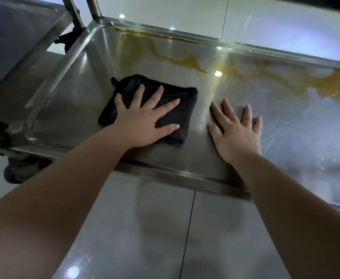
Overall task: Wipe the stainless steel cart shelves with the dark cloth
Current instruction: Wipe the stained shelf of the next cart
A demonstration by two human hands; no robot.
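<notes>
1. Glossy pale floor [145, 228] tiles, split by thin dark grout lines, lie nearest, and both bare forearms reach out over them.
2. A dark caster [18, 170] sits under the near left corner of the cart.
3. The shelf [175, 175] is a shallow brushed stainless steel tray with a raised, folded rim and rounded corners. Its surface is finely scratched and reflective.
4. The right hand [237, 133] lies flat on bare steel just inside the near edge, fingers straight and fanned wide, holding nothing.
5. The left hand [143, 121] presses palm-down on the dark cloth [185, 117], fingers straight and spread, not curled round it.
6. The cloth is black, soft and folded into a rough square. It lies in the left half of the shelf, near the front edge, just beside the right hand.
7. A yellow-brown stain [330, 83], blotchy and streaked, runs along the far edge towards the far right corner.
8. Two round steel posts [93, 7] rise at the far left corner, and a second shelf [14, 37] of the same metal stands further left.
</notes>
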